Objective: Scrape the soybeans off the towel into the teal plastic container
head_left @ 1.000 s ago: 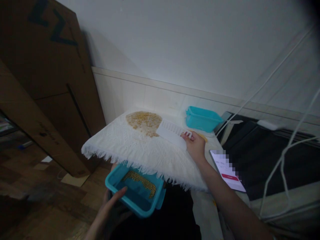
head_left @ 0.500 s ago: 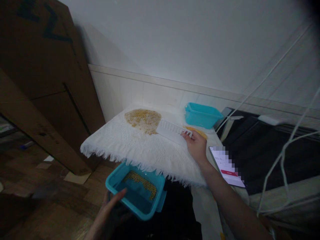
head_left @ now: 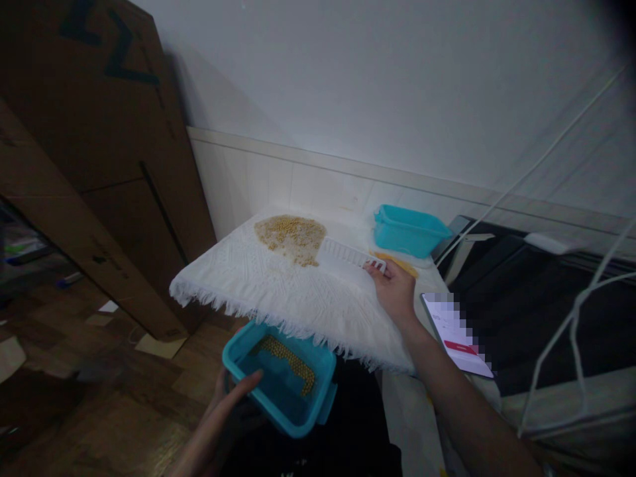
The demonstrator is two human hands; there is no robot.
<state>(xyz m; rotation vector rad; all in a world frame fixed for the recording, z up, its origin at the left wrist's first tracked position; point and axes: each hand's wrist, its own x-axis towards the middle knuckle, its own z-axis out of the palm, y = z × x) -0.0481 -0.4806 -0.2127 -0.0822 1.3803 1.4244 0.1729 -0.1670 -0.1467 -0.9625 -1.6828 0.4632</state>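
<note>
White, stiff and likely light, the plastic scraper (head_left: 348,255) lies on the fringed cloth (head_left: 278,295) beside loose, rolling beans (head_left: 291,235), pinched at its near end by the right hand (head_left: 397,291), while the left hand (head_left: 231,407) clasps the teal tub (head_left: 283,391) by its rim below the cloth's edge.

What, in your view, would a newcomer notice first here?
Yellow beans lie heaped at the far side of the white fringed cloth, the right hand holding a white toothed scraper beside them. Below the cloth's near edge, the left hand holds a teal tub with beans inside.
</note>
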